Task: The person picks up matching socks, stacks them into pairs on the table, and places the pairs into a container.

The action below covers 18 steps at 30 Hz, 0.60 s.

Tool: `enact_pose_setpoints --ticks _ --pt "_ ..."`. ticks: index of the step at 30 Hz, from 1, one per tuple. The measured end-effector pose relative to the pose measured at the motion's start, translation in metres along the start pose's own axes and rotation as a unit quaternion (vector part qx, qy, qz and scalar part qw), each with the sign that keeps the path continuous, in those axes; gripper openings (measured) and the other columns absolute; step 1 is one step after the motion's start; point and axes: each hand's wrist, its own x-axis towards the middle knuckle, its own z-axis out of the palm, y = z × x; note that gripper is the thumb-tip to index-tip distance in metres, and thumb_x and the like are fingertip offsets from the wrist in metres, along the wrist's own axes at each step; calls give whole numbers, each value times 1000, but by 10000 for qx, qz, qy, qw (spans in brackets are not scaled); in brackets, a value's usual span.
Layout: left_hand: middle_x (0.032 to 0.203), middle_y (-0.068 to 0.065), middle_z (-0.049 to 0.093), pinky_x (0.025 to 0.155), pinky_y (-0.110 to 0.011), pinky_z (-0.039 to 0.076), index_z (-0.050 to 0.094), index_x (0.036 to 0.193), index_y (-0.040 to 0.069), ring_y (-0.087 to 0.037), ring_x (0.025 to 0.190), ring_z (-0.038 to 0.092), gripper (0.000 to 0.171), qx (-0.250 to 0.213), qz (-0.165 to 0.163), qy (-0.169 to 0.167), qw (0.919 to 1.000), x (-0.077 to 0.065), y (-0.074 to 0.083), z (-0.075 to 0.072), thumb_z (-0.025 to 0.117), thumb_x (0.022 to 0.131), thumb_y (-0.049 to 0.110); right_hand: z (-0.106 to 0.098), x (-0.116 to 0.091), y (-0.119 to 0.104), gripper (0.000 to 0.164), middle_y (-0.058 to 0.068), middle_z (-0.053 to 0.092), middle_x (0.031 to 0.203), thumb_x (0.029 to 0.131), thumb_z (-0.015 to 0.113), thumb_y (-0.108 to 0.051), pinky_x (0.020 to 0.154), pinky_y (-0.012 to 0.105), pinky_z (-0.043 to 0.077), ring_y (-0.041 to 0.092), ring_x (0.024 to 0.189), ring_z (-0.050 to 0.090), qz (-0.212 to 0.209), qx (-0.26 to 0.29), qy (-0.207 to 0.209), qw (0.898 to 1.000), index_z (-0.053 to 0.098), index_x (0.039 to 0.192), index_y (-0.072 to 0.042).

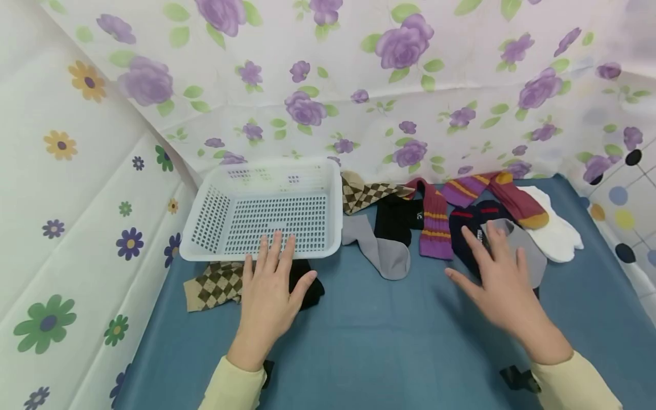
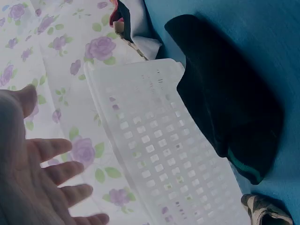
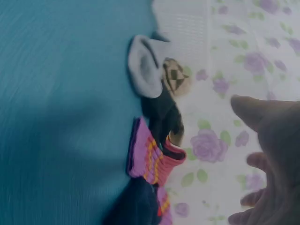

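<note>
My left hand (image 1: 269,302) is spread with its fingers straight, its fingertips overlapping the front rim of the white plastic basket (image 1: 202,254). Beneath that hand lie a checkered sock (image 1: 215,287) and a black sock (image 1: 311,291), each partly hidden by it. In the left wrist view the black sock (image 2: 229,93) overlaps the basket's perforated side. My right hand (image 1: 507,290), fingers apart and holding nothing, hovers over a grey sock (image 1: 533,256) and a dark navy sock (image 1: 463,219) with a red stripe. Another grey sock (image 1: 392,259) lies between the hands.
Along the back are a checkered sock (image 1: 376,196), a black sock (image 1: 394,219), purple and maroon striped socks (image 1: 435,222) and white socks (image 1: 558,233). A flowered sheet (image 1: 348,131) rises behind the blue tabletop (image 1: 369,353); a second patterned sheet (image 1: 87,228) borders the left.
</note>
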Motion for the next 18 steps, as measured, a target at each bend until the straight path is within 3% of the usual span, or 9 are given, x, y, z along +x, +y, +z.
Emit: enact_pose_setpoints --ticks 5,10,13,18 --pt "137 -10 44 93 -48 37 44 139 12 -28 123 41 59 -517 353 669 9958 -3 3 4 47 94 50 -10 10 7 83 15 -5 153 89 55 -53 95 68 16 45 134 8 538 940 130 9940 10 151 -20" --pt "109 -7 60 79 -41 46 61 117 9 -23 99 55 40 -745 668 1076 9891 -7 9 11 54 93 41 -14 17 26 79 24 28 144 90 52 -53 90 63 32 43 124 34 1353 856 413 9862 23 148 -7" --pt "97 -3 62 71 -36 47 65 107 11 -18 86 57 32 -741 835 1063 9880 -9 12 15 56 93 39 -11 22 42 74 28 44 129 90 51 -52 83 59 40 44 110 46 1875 557 458 9796 33 142 -2" --pt "83 3 62 59 -29 46 68 94 15 -12 71 55 23 -708 1058 717 9893 -12 15 24 57 93 36 -1 31 71 71 31 49 120 90 50 -50 78 58 43 46 101 49 2224 220 133 9746 40 135 4"
